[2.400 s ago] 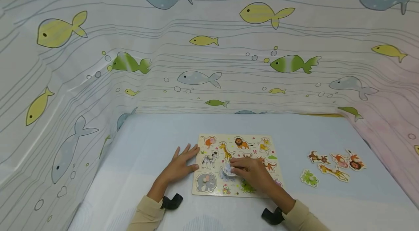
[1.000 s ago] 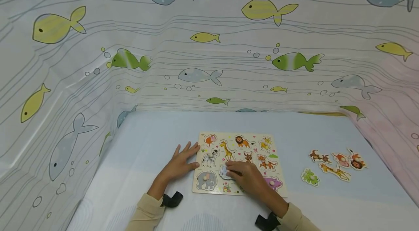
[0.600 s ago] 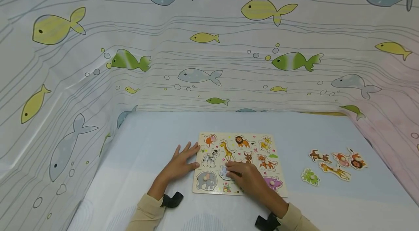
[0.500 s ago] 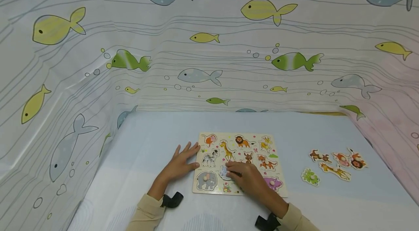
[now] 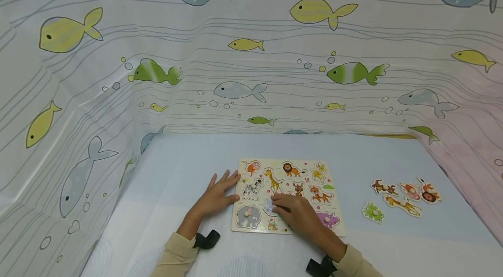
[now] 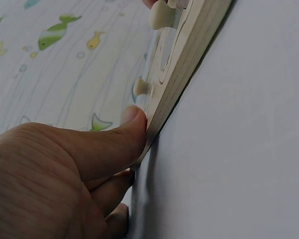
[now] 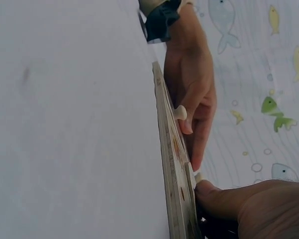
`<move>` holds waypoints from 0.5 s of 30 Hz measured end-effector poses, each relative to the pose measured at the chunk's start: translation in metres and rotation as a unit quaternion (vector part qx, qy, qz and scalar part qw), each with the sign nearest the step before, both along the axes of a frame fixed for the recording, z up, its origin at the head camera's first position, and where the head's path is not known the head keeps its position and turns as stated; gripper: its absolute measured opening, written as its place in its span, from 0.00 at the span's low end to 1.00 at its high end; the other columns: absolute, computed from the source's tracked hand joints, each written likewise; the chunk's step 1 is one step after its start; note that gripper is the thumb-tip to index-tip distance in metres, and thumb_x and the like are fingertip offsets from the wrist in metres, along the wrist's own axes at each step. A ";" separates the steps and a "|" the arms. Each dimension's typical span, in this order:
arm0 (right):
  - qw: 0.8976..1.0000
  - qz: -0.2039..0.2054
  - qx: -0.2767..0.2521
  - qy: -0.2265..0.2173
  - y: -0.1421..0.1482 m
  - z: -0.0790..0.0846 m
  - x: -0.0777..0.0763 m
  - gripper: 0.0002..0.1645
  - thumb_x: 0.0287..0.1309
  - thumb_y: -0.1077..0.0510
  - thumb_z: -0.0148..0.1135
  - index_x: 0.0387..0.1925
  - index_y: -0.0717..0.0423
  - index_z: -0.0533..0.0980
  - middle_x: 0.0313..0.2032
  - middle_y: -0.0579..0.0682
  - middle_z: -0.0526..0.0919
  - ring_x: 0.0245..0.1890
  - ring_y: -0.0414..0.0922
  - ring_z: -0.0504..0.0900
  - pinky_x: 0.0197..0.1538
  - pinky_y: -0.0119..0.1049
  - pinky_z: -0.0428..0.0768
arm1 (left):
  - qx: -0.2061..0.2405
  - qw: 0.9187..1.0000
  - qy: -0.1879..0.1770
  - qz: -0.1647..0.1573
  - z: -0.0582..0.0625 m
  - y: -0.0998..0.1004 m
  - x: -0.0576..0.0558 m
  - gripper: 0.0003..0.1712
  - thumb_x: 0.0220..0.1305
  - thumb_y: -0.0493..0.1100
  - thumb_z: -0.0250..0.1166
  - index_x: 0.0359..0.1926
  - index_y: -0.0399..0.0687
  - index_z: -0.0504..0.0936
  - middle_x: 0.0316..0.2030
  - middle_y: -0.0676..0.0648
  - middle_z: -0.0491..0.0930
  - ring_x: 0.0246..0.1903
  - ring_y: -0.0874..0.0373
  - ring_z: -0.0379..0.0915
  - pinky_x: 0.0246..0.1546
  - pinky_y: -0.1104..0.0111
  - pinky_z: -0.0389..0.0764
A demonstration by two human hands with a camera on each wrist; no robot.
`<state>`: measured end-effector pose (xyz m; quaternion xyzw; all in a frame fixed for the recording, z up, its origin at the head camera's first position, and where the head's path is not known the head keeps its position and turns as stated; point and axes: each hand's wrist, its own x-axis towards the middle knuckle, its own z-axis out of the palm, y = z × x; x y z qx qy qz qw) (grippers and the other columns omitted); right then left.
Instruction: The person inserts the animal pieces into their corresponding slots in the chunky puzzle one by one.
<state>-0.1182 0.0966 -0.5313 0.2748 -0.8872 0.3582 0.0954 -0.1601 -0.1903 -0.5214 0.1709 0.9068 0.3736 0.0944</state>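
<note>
A pale wooden peg puzzle board (image 5: 264, 225) with animal pictures lies on the table in the head view. My left hand (image 5: 214, 200) rests at its left edge, fingers spread and mostly straight. In the left wrist view, the thumb (image 6: 132, 134) touches the board's side. Over the board's lower middle, my right hand (image 5: 298, 213) pinches a pale blue-grey animal puzzle piece (image 5: 269, 207), partly covered by the fingers. The right wrist view shows the thumb (image 7: 211, 191) against a small knob (image 7: 199, 177). An elephant piece (image 5: 248, 217) and a purple animal piece (image 5: 328, 220) lie in the board.
Right of the board lie loose pieces: a green one (image 5: 373, 213), a giraffe (image 5: 402, 206), a brown animal (image 5: 384, 187), a monkey-like one (image 5: 410, 191) and a lion (image 5: 430, 192). A fish-patterned curtain (image 5: 251, 67) hangs behind and beside the table.
Since the earliest frame, the right hand has moved slightly left and down; the blue-grey piece, formerly held above its matching picture, now sits lower on it. The left hand stays at the board's edge.
</note>
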 end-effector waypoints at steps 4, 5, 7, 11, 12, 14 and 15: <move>1.000 0.002 0.001 0.004 0.001 -0.001 0.000 0.11 0.55 0.58 0.73 0.42 0.54 0.88 0.48 0.47 0.89 0.53 0.45 0.86 0.57 0.40 0.84 | -0.001 1.000 0.000 -0.003 0.000 0.000 0.000 0.39 0.64 0.44 0.68 0.73 0.43 0.65 0.76 0.47 0.59 0.79 0.45 0.42 0.79 0.46 0.27; 1.000 0.003 0.001 0.006 0.001 -0.002 0.000 0.11 0.55 0.58 0.73 0.42 0.54 0.88 0.48 0.48 0.89 0.53 0.45 0.86 0.57 0.41 0.84 | -0.001 1.000 0.000 -0.003 0.000 0.000 0.000 0.39 0.64 0.44 0.68 0.73 0.43 0.65 0.76 0.47 0.59 0.79 0.45 0.42 0.79 0.46 0.27; 1.000 0.003 0.003 0.011 0.001 -0.003 0.000 0.12 0.55 0.58 0.73 0.42 0.54 0.88 0.48 0.47 0.89 0.53 0.45 0.86 0.57 0.41 0.85 | 0.000 1.000 0.000 -0.003 0.000 0.000 0.000 0.39 0.63 0.44 0.68 0.73 0.43 0.65 0.76 0.47 0.59 0.79 0.45 0.42 0.79 0.46 0.27; 1.000 0.006 0.005 0.016 0.001 -0.003 -0.001 0.12 0.55 0.58 0.73 0.42 0.54 0.88 0.48 0.47 0.89 0.54 0.45 0.86 0.57 0.41 0.85 | -0.004 1.000 -0.002 -0.001 -0.001 0.000 -0.001 0.40 0.63 0.44 0.69 0.73 0.44 0.65 0.76 0.47 0.58 0.79 0.46 0.42 0.79 0.47 0.27; 1.000 0.006 0.006 0.018 0.001 -0.004 -0.001 0.12 0.55 0.58 0.73 0.43 0.54 0.87 0.48 0.47 0.89 0.54 0.44 0.86 0.57 0.41 0.84 | -0.004 1.000 -0.003 0.000 -0.002 0.000 -0.001 0.40 0.63 0.44 0.69 0.73 0.44 0.65 0.76 0.47 0.58 0.79 0.46 0.42 0.79 0.47 0.26; 1.000 0.007 0.006 0.017 0.001 -0.003 -0.001 0.12 0.55 0.58 0.73 0.43 0.54 0.87 0.48 0.47 0.89 0.54 0.44 0.86 0.57 0.41 0.84 | -0.005 1.000 -0.006 0.001 -0.003 -0.001 -0.001 0.40 0.63 0.44 0.69 0.74 0.45 0.65 0.76 0.48 0.58 0.79 0.46 0.41 0.79 0.48 0.26; 1.000 0.007 0.006 0.017 0.001 -0.003 -0.001 0.12 0.55 0.58 0.73 0.43 0.54 0.87 0.48 0.46 0.89 0.54 0.44 0.86 0.57 0.41 0.84 | -0.006 1.000 -0.008 0.002 -0.003 -0.001 -0.001 0.40 0.63 0.45 0.68 0.74 0.46 0.64 0.76 0.49 0.57 0.79 0.47 0.41 0.79 0.48 0.26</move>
